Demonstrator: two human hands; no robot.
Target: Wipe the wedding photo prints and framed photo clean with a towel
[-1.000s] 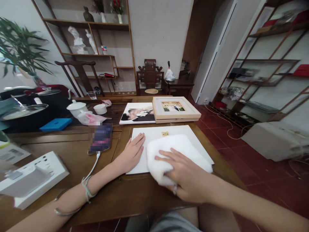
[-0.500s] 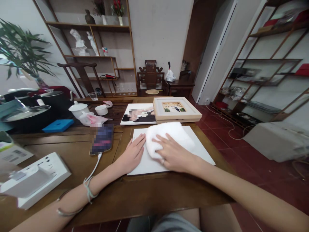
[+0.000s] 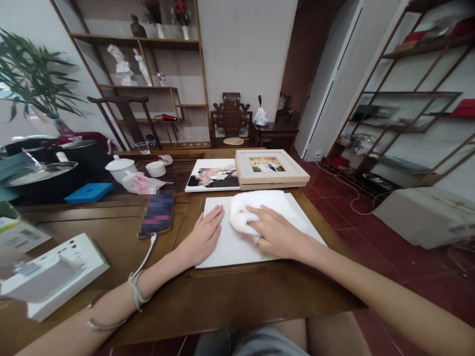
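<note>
A flat white panel [image 3: 226, 252] lies on the wooden table in front of me. My left hand [image 3: 208, 235] rests flat on its left edge, fingers stretched out and holding nothing. On top of the panel is a folded white towel [image 3: 270, 200], thick and fluffy. My right hand [image 3: 272, 232], with a ring on one finger, presses down on the towel, its fingers curled into the fabric. The towel and hand cover much of the panel's right part.
Behind the panel lie a photo print [image 3: 213, 175] and a light wooden picture frame [image 3: 272, 168]. To the left are a phone [image 3: 158, 215] on a white cable, a power strip [image 3: 69, 279], a blue box [image 3: 89, 193], a lidded white bowl [image 3: 120, 168] and dark pans [image 3: 44, 175].
My right hand has slid the towel a little to the right across the panel. My left hand has stayed in place.
</note>
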